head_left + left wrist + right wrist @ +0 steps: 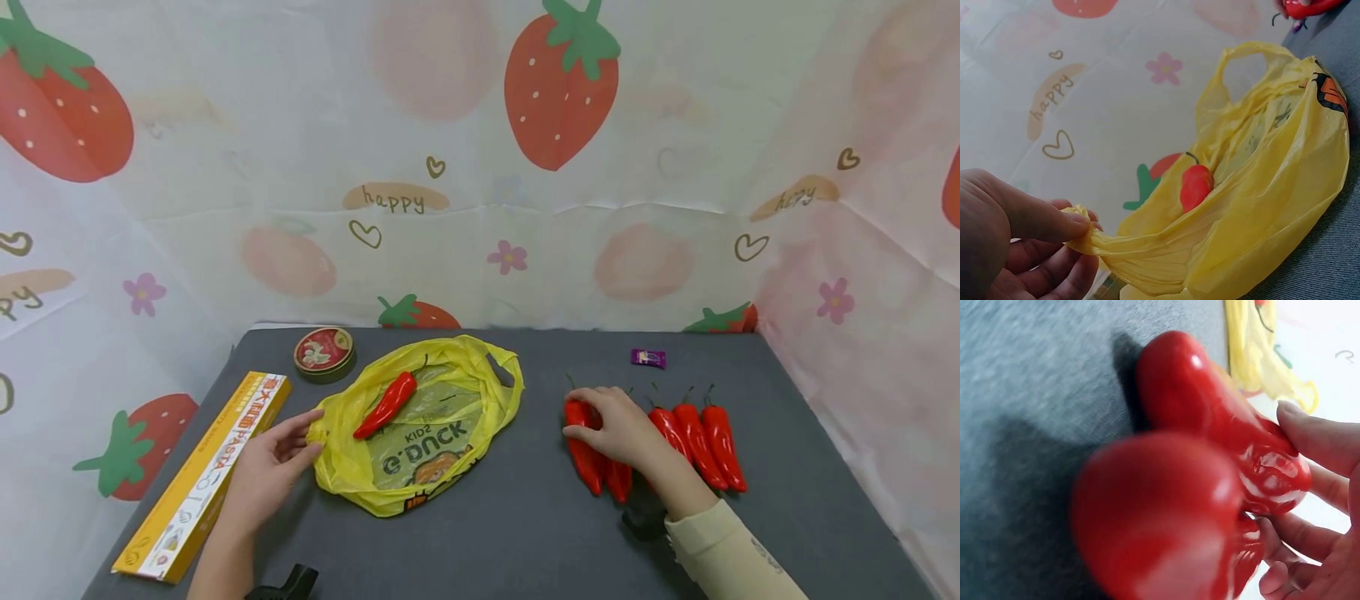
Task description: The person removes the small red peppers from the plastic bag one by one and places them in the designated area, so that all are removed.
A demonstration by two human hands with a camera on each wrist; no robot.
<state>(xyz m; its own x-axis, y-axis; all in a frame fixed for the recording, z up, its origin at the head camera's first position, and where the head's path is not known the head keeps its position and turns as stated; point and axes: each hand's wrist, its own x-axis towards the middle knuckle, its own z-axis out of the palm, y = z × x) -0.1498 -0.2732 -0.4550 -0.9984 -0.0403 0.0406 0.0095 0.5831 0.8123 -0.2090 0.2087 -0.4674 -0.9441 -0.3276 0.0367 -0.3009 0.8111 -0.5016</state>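
My left hand (272,467) pinches the left edge of a yellow plastic bag (339,467) between thumb and fingers. The bag lies spread open, its printed side showing, and one red pepper (386,406) rests inside it. On the right, my right hand (617,427) grips a long red pepper (582,454) near its stem end, thumb on one side and fingers on the other. Right beside it is a second pepper (618,481), partly hidden under the hand. Several more peppers (703,446) lie in a row past the right wrist, stems pointing away.
A yellow and white pasta box (202,475) lies along the left side of the grey table (517,550). Behind the bag's left side stands a round red tin (324,353). A small purple wrapped packet (648,358) lies at the back right. Strawberry-print cloth (465,275) hangs behind the table.
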